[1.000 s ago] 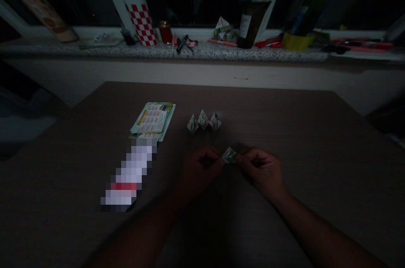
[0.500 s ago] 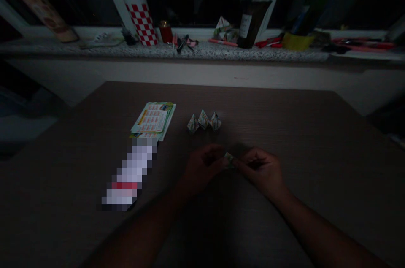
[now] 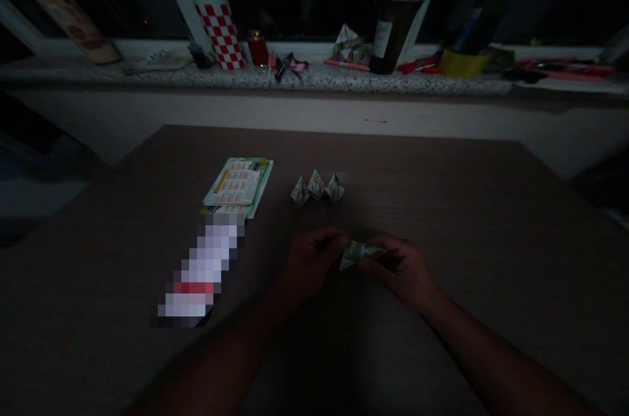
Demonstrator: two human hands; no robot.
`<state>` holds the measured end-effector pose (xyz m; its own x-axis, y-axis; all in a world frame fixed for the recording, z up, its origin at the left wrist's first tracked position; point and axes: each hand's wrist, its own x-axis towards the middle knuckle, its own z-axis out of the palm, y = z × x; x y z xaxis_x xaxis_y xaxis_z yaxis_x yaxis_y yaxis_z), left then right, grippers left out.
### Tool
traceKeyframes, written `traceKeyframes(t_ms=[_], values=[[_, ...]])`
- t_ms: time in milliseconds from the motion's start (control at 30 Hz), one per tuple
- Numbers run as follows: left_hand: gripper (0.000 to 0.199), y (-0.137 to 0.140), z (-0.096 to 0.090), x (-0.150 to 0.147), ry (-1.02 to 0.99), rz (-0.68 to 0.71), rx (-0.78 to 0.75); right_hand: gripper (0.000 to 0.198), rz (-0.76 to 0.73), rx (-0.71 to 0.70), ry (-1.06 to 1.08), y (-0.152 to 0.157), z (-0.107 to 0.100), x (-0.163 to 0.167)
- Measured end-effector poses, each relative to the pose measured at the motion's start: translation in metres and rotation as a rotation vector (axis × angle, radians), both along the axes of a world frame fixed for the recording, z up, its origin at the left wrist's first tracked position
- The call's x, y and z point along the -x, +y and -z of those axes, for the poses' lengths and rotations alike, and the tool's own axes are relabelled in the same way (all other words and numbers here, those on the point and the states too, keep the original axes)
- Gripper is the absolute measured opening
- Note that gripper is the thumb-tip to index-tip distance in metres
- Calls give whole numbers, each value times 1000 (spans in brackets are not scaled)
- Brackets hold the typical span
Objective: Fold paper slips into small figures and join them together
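Note:
A small folded paper piece (image 3: 354, 253), printed green and white and roughly triangular, is held between my two hands just above the table. My left hand (image 3: 314, 259) pinches its left upper corner between thumb and fingers. On the other side, my right hand (image 3: 400, 268) grips the right part, thumb in front and fingers behind. Beyond the hands stand three pointed folded paper shapes (image 3: 316, 186) in a row, close together. To their left lies a stack of printed paper sheets (image 3: 233, 185).
A blurred-out, pale long object (image 3: 206, 265) lies left of my left arm on the dark wooden table (image 3: 442, 187). Behind, a granite windowsill (image 3: 304, 78) carries a red-checked white bottle (image 3: 221, 29), a small red jar (image 3: 257, 49), a dark bag (image 3: 386, 36) and pens.
The paper piece has turned between my fingers and now shows a larger triangular face. My right hand has shifted slightly down and left; the things on the table stayed put.

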<state>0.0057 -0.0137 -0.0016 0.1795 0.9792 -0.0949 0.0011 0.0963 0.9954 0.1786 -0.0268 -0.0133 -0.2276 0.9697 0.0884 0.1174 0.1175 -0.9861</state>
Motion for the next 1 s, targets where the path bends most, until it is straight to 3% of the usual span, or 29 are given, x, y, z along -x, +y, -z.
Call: traceKeyframes(t_ms=[200,567,867,1000], values=[[20,0,3,0,12,27,-10,25,-29,-103,-153,-1,1,-1],[19,-1,2,-1,-11,47,-20,24,-80,-23,-35,-1,4,-3],[24,0,3,2,43,50,17,31,79,-41,9,1,2,-3],[26,0,2,2,24,38,32,31,42,-11,7,2,-1,-3]])
